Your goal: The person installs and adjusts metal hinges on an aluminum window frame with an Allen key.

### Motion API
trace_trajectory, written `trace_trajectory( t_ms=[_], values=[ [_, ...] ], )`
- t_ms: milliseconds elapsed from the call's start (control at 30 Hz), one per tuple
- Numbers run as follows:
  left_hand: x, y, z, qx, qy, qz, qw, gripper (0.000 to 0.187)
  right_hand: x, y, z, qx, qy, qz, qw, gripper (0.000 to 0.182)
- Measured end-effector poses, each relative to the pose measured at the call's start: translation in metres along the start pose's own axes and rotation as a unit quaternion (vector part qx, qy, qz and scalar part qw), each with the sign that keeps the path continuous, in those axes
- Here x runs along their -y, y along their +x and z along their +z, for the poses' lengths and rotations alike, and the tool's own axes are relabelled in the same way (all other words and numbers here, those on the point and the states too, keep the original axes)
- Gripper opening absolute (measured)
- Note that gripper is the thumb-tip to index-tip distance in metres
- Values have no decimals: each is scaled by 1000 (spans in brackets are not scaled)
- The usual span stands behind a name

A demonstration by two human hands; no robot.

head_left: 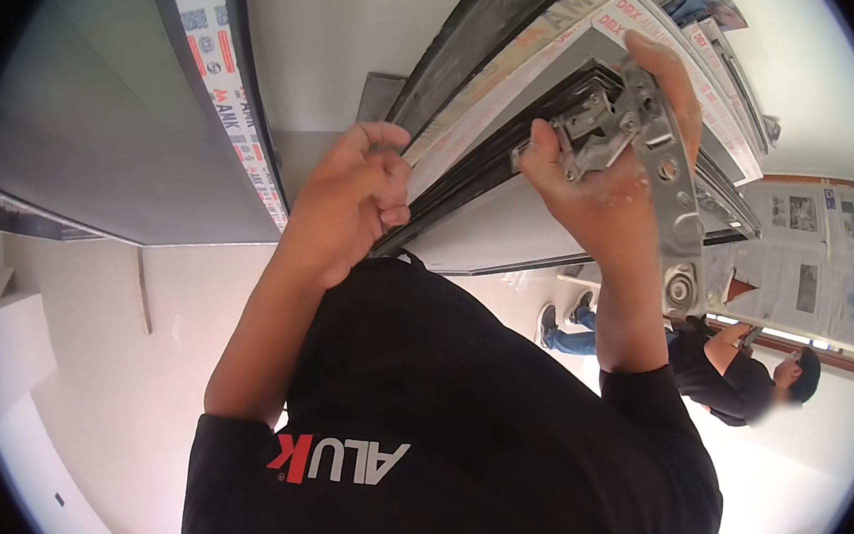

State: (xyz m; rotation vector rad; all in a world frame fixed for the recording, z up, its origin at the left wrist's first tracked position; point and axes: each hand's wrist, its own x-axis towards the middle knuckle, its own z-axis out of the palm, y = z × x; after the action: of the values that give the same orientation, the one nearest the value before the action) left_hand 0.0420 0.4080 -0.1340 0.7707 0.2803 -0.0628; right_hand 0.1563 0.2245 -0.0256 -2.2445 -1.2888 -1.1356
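Observation:
My right hand (607, 198) is closed around a metal window hinge (680, 212), its thumb against the linked bracket and its fingers behind the long plate. The plate has round holes and a roller-like round fitting at its lower end. My left hand (356, 187) is raised beside a dark frame profile (451, 59), with thumb and fingers curled in. Whatever is between those fingers is too small to make out. Behind the hinge, dark-edged frames and panels with printed protective tape (618, 21) lean together.
A large grey panel (105, 122) with taped edging (234, 111) stands at left. Another person (746, 372) in dark clothes and a cap is at the lower right, near a wall covered with printed sheets (807, 247). A pale floor (106, 393) extends at lower left.

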Motion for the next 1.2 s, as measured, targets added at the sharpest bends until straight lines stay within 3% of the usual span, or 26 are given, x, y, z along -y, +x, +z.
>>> trace_trajectory(
  t_ms=[33, 100, 167, 267, 333, 400, 467, 667, 800, 867, 900, 933, 1000, 1200],
  values=[
    [0, -5, -2, 35, -95, -34, 994, 32, 0, 1, 0, -12, -3, -5, 1000, 66],
    [1, -10, -4, 68, -98, -20, 993, 33, 1, -1, -3, 0, 2, -4, 1000, 65],
    [0, -16, -2, 100, -100, -6, 990, 34, 8, 1, -13, 89, 20, 28, 995, 74],
    [-10, -23, 17, 72, -18, 68, 995, 29, 10, 2, -15, 101, -2, 16, 995, 79],
    [-18, -27, 30, -49, 100, 104, 988, 25, 6, 3, -14, 106, -9, 22, 994, 80],
    [-38, -25, 28, -13, 174, 70, 982, 25, 1, 8, -10, 65, -6, 5, 998, 74],
    [-49, -23, 21, 2, 279, 48, 959, 23, 3, 8, -13, 92, -32, -10, 995, 79],
    [-54, -5, 38, 64, 247, 146, 956, 23, 9, 13, -12, 121, -52, 1, 991, 87],
    [-66, -12, 63, 9, 249, 205, 947, 24, 12, 17, -9, 120, -47, 12, 992, 90],
    [-69, -6, 63, 28, 383, 237, 892, 22, 11, 20, -8, 128, -45, 8, 991, 90],
    [-71, -1, 61, 29, 382, 236, 893, 22, 13, 23, -5, 129, -47, 8, 991, 90],
    [-71, 5, 60, 30, 398, 316, 860, 19, 13, 26, -1, 98, -23, 25, 995, 82],
    [-73, 11, 62, 32, 412, 394, 821, 17, 11, 30, 4, 67, 0, 43, 997, 75],
    [-77, 22, 64, -18, 441, 387, 810, 13, 9, 32, 14, 49, 14, 33, 998, 71]
  ],
)
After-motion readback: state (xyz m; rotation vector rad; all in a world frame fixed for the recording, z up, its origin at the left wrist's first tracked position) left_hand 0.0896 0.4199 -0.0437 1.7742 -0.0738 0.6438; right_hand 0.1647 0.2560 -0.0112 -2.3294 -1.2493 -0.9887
